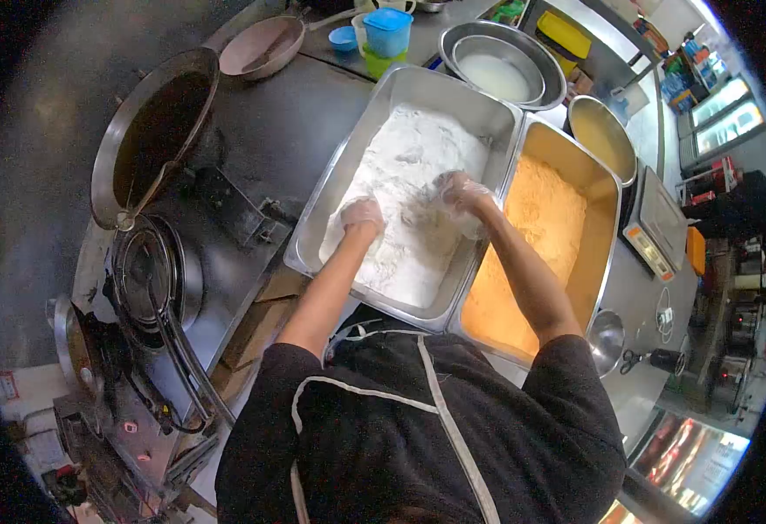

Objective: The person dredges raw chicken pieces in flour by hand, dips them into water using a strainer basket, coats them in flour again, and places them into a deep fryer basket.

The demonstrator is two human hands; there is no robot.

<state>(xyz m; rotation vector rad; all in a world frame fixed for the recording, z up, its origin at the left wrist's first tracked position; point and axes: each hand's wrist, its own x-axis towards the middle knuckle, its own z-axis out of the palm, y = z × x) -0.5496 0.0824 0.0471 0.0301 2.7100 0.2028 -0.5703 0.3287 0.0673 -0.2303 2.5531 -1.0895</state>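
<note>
A deep steel pan (331, 188) holds white flour-like powder (414, 148), heaped and uneven. Both my hands are in this pan, wearing thin clear plastic gloves dusted with powder. At its left side, my left hand (363, 215) presses into the powder, which hides the fingers. My right hand (460, 192) is near the right wall, its fingers curled inward; whatever they may hold is hidden. Against that pan stands a second steel pan (608, 196) with orange-tan powder (540, 218), under my right forearm.
At left are a wok of dark oil (160, 131) and strainers (147, 271). Behind the pans stand a pink frying pan (261, 45), blue and green tubs (387, 35), and a bowl of whitish liquid (495, 72). Rightward are a yellowish bowl (601, 135), a scale (658, 223) and scissors (632, 360).
</note>
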